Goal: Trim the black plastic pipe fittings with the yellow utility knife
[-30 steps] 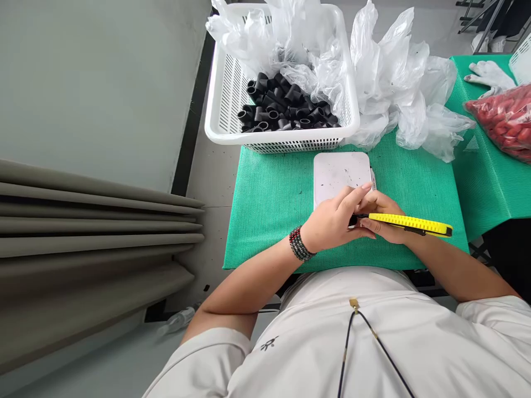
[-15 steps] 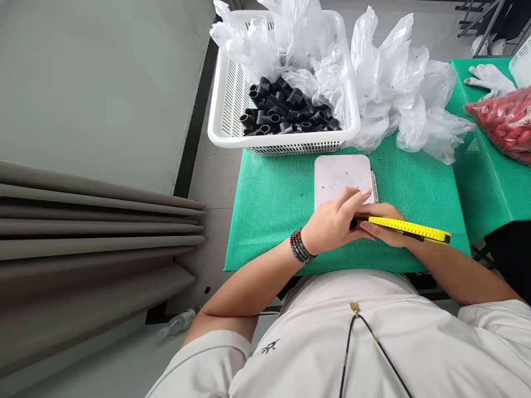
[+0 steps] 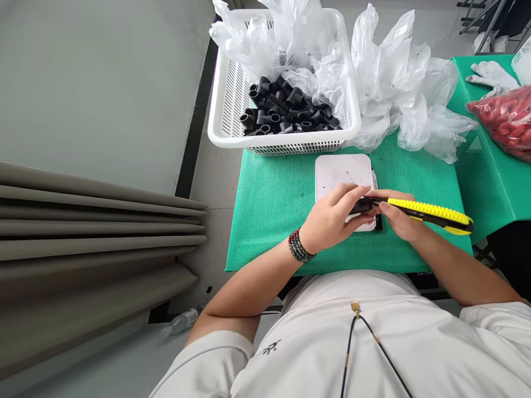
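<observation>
My left hand (image 3: 332, 217) is closed round a black pipe fitting (image 3: 362, 206), whose shape is partly hidden by the fingers. In my right hand (image 3: 400, 217) is a yellow and black utility knife (image 3: 431, 213), its handle pointing out to the right. The knife's front end meets the fitting between the two hands. Beneath them lies a white square tray-like pad (image 3: 341, 171) sprinkled with small black scraps. More black pipe fittings (image 3: 286, 110) are heaped in a white plastic basket (image 3: 213, 124) at the back of the table.
Clear plastic bags (image 3: 409, 94) lie crumpled right of the basket and inside it. On a second green-covered table (image 3: 489, 188) to the right are a white glove (image 3: 493, 77) and a bag of red parts (image 3: 508, 121). A grey curtain (image 3: 103, 237) hangs at the left.
The knife has shifted to the right, and more of its black side now shows. My right hand has drawn slightly away from the left, so the fitting shows more.
</observation>
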The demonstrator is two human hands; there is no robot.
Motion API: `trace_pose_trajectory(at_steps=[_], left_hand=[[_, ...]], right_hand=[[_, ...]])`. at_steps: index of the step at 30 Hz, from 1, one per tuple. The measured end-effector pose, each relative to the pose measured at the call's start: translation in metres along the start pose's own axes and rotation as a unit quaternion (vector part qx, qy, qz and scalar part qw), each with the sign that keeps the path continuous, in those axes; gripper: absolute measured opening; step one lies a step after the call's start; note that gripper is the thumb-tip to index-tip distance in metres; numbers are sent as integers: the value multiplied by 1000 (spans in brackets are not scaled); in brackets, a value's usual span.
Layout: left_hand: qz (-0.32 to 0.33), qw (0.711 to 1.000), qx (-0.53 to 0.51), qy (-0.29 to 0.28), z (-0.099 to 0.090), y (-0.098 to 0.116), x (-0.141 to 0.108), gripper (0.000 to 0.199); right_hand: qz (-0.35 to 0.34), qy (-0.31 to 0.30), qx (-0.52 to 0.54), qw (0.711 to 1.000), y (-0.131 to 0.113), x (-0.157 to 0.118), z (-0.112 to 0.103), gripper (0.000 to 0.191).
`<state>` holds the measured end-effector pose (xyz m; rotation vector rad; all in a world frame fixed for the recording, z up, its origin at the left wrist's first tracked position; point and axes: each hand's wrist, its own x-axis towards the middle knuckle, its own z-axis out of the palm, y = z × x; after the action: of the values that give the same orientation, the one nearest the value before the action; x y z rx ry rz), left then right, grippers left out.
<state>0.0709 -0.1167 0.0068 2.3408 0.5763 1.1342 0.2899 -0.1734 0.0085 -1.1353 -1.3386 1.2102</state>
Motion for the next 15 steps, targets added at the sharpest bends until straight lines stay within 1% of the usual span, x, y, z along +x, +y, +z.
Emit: trace_pose_trajectory(at_steps=[2,5,7,9,12,14,15], left_hand=[[-5,1000,2,0,-2,3,1,46],[-19,1000,-22,4,-5,4,0,41],[-33,998,-54,-8,-6,2,0,43],[-52,993,-106,-30,-6,0,0,50],[-96,971,-208,-63,-5,-4,-1,60],[-117,958,-254,-66,-2,-5,-1,63],[-122,956,-261,-58,-1,-5,-2,63]], right_hand=[[8,-6,65,998,2,2,0,39],[24,-15,121,992,-1,4,2,37],[41,-16,132,990,-4,5,4,40],[52,-20,135,989,-8,5,4,41],[52,-29,151,987,-11,5,5,36],[50,-30,167,984,-11,5,6,33],[49,-28,172,983,-11,5,6,32]])
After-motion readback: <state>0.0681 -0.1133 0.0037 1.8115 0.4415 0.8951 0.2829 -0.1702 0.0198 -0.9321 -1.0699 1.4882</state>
